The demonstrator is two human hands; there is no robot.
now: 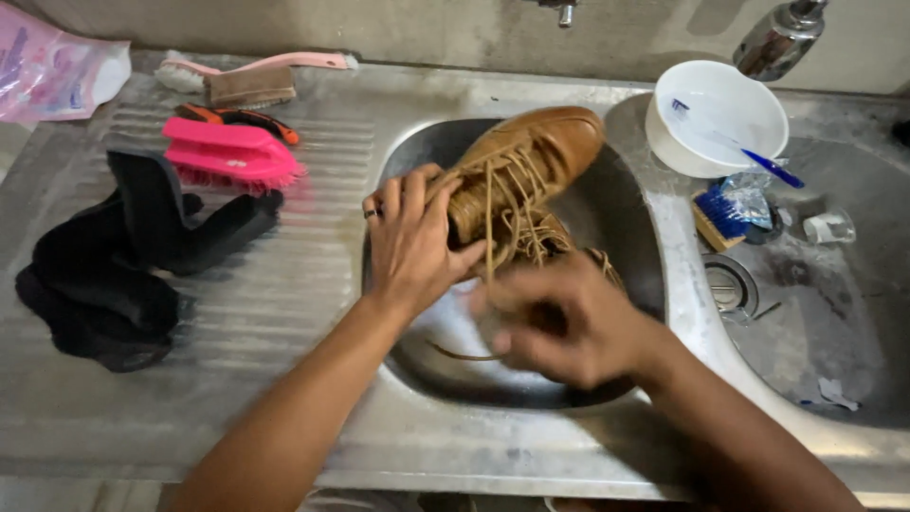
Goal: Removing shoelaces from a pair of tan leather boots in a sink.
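Stainless steel runs under everything we see: a ribbed worktop on the left and a double sink set into it. Over the left basin we hold a tan lace-up shoe, toe pointing away from us toward the wall. Our left hand is closed around the shoe's near side, fingers curled over its upper edge, a ring on one finger. Our right hand is blurred just below the laces; it looks loosely curled near the hanging lace ends, but we cannot tell whether it grips anything. On the worktop to the left lie black socks, a pink scrubbing brush and a smaller brush with a pink handle. Between the basins stands a white bowl with a blue-handled toothbrush resting in it, and a blue-bristled brush lies just beside it.
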